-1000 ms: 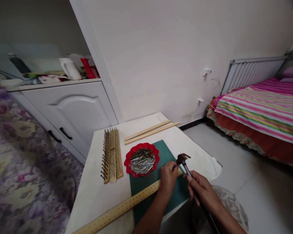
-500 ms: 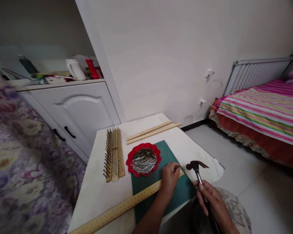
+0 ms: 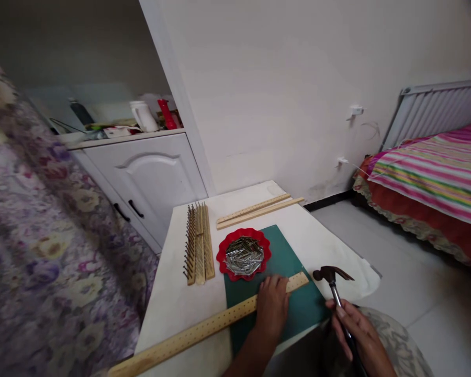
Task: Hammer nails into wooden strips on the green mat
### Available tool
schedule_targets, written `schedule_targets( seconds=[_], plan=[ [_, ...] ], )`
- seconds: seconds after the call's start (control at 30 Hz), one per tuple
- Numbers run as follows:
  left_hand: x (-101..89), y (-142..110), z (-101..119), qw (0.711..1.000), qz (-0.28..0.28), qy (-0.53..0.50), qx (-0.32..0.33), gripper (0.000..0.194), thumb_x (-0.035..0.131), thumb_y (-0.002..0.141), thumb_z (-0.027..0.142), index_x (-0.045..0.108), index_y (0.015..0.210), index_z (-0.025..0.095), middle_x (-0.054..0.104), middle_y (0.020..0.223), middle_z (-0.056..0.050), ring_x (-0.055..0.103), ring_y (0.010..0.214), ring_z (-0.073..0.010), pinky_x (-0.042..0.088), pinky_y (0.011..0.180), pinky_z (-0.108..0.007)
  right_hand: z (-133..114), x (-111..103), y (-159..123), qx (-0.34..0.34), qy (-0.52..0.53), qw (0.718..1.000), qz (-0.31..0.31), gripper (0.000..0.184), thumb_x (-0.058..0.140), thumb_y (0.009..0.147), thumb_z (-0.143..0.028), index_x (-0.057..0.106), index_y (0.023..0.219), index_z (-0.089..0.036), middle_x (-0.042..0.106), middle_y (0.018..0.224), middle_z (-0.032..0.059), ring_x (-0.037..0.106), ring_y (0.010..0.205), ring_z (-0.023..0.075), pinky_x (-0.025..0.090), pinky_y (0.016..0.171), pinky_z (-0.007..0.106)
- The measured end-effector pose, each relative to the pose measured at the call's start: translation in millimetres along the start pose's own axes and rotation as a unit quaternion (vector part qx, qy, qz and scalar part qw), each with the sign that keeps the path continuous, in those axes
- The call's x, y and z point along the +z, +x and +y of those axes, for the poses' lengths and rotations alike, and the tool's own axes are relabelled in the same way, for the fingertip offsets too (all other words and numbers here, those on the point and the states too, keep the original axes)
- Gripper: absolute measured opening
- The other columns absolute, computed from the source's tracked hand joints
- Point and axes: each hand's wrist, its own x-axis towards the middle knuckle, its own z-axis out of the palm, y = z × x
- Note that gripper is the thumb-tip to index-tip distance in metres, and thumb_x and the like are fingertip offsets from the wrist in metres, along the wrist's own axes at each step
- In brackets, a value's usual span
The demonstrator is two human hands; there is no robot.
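Observation:
My left hand (image 3: 272, 306) lies over a long wooden strip (image 3: 204, 330) with rows of holes, its fingers curled around the strip near the right end. Under that end is a green cutting mat (image 3: 302, 309). Any small item in the fingers is hidden from view. My right hand (image 3: 359, 330) grips the handle of a claw hammer (image 3: 333, 283), whose head is raised beside the mat's right edge. Close beyond my left hand, a red scalloped bowl (image 3: 222, 256) full of loose nails (image 3: 245, 256) sits partly on the mat.
Wooden strips set with upright nails (image 3: 198, 243) stand on the table's (image 3: 172, 314) left side. Two more strips (image 3: 259, 209) lie at the back by the wall. A floral curtain (image 3: 63, 251) hangs left, a white cabinet (image 3: 153, 178) stands behind, and a bed (image 3: 435, 183) is at right.
My left hand has gone from a pinch around a small dark item by the strip's right end to a hold further left on the strip. The view has shifted left.

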Motion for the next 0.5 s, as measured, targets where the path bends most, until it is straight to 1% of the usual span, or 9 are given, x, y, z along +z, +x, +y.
schedule_targets(
  seconds=[0.17, 0.3, 0.4, 0.47, 0.5],
  plan=[
    [-3.3, -5, -6, 1.0, -0.023, 0.011, -0.008, 0.029, 0.047, 0.083, 0.015, 0.057, 0.109, 0.024, 0.058, 0.108, -0.004, 0.049, 0.099, -0.0222, 0.037, 0.086, -0.034, 4, 0, 0, 0.018, 0.007, 1.0, 0.0, 0.032, 0.055, 0.084, -0.049, 0.055, 0.099, -0.02, 0.05, 0.045, -0.0079, 0.032, 0.03, 0.0063, 0.021, 0.032, 0.019],
    [-7.3, -10, 0, 1.0, -0.018, 0.01, -0.002, 0.029, 0.052, 0.082, 0.017, 0.057, 0.109, 0.023, 0.059, 0.109, -0.004, 0.049, 0.099, -0.0225, 0.037, 0.087, -0.035, 7, -2, 0, 0.012, 0.02, 1.0, 0.001, 0.028, 0.053, 0.087, -0.045, 0.056, 0.1, -0.02, 0.051, 0.045, -0.0077, 0.033, 0.031, 0.0048, 0.024, 0.035, 0.018],
    [-19.1, -11, 1, 0.999, 0.008, -0.004, 0.031, 0.024, 0.052, 0.083, 0.02, 0.058, 0.106, 0.023, 0.059, 0.107, -0.004, 0.05, 0.096, -0.0217, 0.038, 0.085, -0.035, 10, -6, 0, 0.022, 0.031, 0.999, 0.0, 0.026, 0.053, 0.087, -0.043, 0.056, 0.099, -0.021, 0.052, 0.045, -0.0075, 0.033, 0.031, 0.0045, 0.024, 0.035, 0.018],
    [-32.2, -6, -6, 0.998, 0.048, -0.014, 0.046, 0.018, 0.047, 0.085, 0.019, 0.059, 0.099, 0.023, 0.06, 0.101, -0.004, 0.051, 0.093, -0.0202, 0.039, 0.084, -0.034, 10, -8, 0, 0.028, 0.034, 0.999, 0.001, 0.026, 0.053, 0.086, -0.044, 0.055, 0.098, -0.022, 0.054, 0.047, -0.0067, 0.033, 0.031, 0.0045, 0.024, 0.035, 0.018],
    [-39.5, -1, -13, 0.996, 0.075, -0.016, 0.043, 0.018, 0.045, 0.086, 0.018, 0.06, 0.095, 0.022, 0.061, 0.097, -0.005, 0.051, 0.091, -0.0196, 0.039, 0.084, -0.034, 10, -9, 0, 0.029, 0.034, 0.999, 0.002, 0.026, 0.054, 0.086, -0.045, 0.055, 0.098, -0.022, 0.054, 0.048, -0.0064, 0.034, 0.031, 0.0047, 0.024, 0.035, 0.018]
  ],
)
